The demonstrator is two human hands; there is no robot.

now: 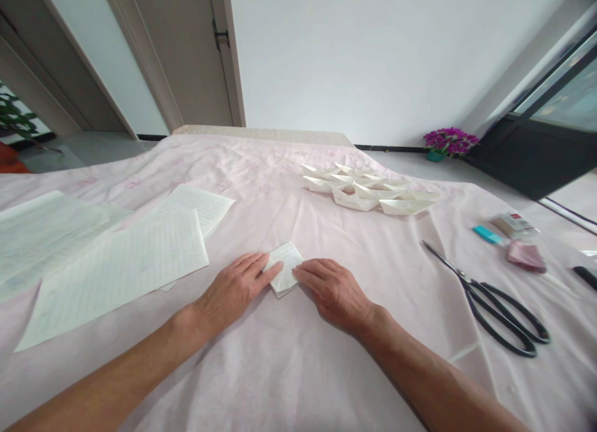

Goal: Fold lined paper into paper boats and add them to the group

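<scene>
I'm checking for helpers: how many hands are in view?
2: the left hand at the left of the folded paper, the right hand at its right. No others show.

The folded piece at the centre is matt, thin paper, like the ruled sheets at the left and the little boats right of upper centre. Beneath spreads dull, soft, wrinkled cloth. At the right, scissors join metal blades to smooth black handles.
</scene>
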